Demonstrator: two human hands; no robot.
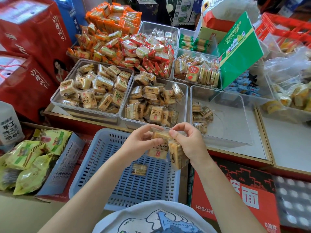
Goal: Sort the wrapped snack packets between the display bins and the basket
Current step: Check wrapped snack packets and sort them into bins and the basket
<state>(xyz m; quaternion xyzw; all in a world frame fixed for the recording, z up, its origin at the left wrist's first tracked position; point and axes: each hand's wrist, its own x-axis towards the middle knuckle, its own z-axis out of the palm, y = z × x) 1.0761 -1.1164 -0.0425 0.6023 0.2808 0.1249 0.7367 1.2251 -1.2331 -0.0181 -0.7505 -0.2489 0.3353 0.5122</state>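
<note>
1. Above the pale blue slotted plastic basket (127,180), both hands are raised together just in front of the near edge of the display counter.
2. The left hand (143,140) is curled, its thumb and fingers pinching the upper end of a clear-wrapped tan biscuit packet (158,151) with a printed label; this packet hangs flat, face toward the camera.
3. The right hand (190,142) is closed round a second clear-wrapped tan packet (177,155), held on edge with its long axis running down and slightly rightward; its fingertips also meet the top seam of the first packet.
4. The two held packets are touching, side by side, between the hands.
5. One more small wrapped packet (139,169) is seen lying flat on the basket floor, directly below the held pair.
6. Beyond the hands, three clear plastic bins are set in a row: a well-filled left bin (57,101), a well-filled middle bin (186,91), and a nearly empty right bin (244,115) with only a few packets at its left side.
7. The sparse right bin lies ahead and to the right, nearer the right hand; the basket lies straight down, equally near both. A drop or a forward-right reach is judged the deciding choice.
</note>
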